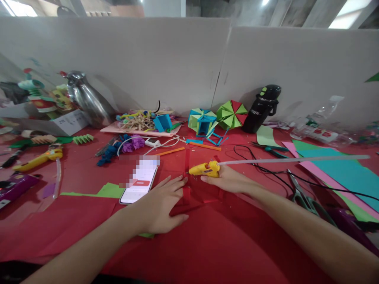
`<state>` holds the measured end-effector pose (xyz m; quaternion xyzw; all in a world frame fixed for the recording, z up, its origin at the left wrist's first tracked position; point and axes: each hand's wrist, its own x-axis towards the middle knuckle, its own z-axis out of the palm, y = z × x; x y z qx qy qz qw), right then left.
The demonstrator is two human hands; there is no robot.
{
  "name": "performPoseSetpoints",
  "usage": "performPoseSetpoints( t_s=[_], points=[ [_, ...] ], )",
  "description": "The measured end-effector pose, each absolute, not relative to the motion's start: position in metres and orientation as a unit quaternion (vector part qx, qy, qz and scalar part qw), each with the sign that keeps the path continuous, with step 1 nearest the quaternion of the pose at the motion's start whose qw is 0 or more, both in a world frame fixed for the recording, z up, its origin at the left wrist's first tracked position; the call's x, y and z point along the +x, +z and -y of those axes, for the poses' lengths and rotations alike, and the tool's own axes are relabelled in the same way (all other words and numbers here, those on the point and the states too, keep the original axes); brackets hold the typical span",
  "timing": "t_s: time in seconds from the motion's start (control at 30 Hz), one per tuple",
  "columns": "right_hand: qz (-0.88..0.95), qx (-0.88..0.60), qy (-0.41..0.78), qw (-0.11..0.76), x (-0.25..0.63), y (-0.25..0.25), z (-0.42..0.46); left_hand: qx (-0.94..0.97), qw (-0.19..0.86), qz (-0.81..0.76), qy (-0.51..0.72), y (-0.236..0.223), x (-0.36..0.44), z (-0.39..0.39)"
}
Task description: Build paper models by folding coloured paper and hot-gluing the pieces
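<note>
My right hand (229, 179) is wrapped around a yellow hot glue gun (204, 169), its nozzle pointing left. A long translucent glue stick (284, 160) sticks out of the gun's back toward the right. Under and beside the nozzle lie red paper strips (187, 193) on the red tabletop, hard to tell from it. My left hand (161, 205) lies palm down with fingers stretched out, its fingertips close to the strips. A phone with a lit screen (140, 187) rests just left of that hand.
Blue and green paper lanterns (203, 120), a black bottle (262, 108) and a steel jug (89, 98) stand along the back partition. Scissors (304, 201) and coloured sheets (340, 157) lie right, near a black cable (266, 170). Another yellow glue gun (41, 157) lies left.
</note>
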<state>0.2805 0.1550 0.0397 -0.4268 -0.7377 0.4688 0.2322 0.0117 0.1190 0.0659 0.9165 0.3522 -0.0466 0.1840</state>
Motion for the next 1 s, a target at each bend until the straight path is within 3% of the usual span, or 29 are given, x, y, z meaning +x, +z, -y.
performPoseSetpoints(
  t_s=[1.0],
  points=[
    [0.74, -0.427, 0.461, 0.24, 0.2812, 0.0404, -0.154, 0.912, 0.204, -0.354, -0.034, 0.0653, 0.0104, -0.1198]
  ],
)
